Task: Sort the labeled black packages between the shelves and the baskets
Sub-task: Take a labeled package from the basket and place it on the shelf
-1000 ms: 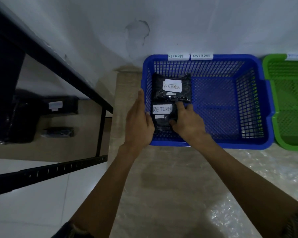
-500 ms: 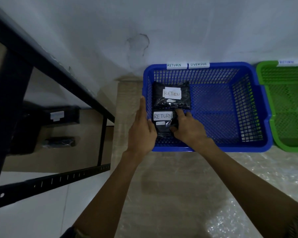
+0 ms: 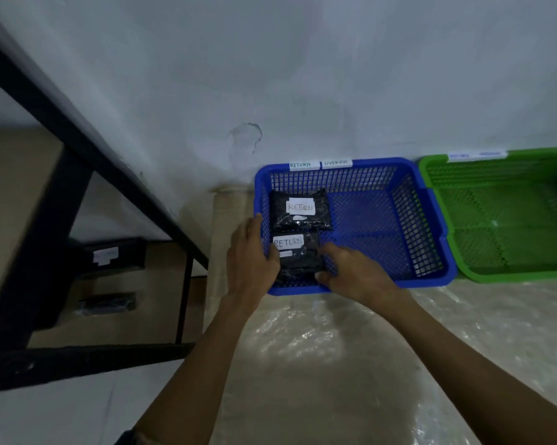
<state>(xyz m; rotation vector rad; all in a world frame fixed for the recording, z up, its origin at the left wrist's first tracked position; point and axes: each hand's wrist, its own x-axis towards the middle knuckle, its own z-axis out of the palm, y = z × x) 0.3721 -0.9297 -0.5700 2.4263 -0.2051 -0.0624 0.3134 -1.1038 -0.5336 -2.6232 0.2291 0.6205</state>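
Observation:
A blue basket (image 3: 431, 220) tagged RETURN and OVERDUE stands on the floor against the wall. Two black packages lie in its left part. The far package (image 3: 299, 208) bears a white RETURN label and lies free. The near package (image 3: 298, 255), also labelled RETURN, sits between my hands. My left hand (image 3: 251, 258) is at the basket's left wall, its thumb touching the package's left edge. My right hand (image 3: 351, 271) has curled fingers on the package's right edge. A green basket (image 3: 501, 220) stands to the right.
A black metal shelf frame (image 3: 87, 149) fills the left side. On its lower board lie a black box with a white label (image 3: 110, 255) and a smaller black package (image 3: 107, 303). Glossy floor covering (image 3: 318, 348) lies in front of the baskets.
The view has lifted and pulled back, so the baskets sit lower in the frame. Both hands stay at the near RETURN package; my right fingers have curled more at its right edge.

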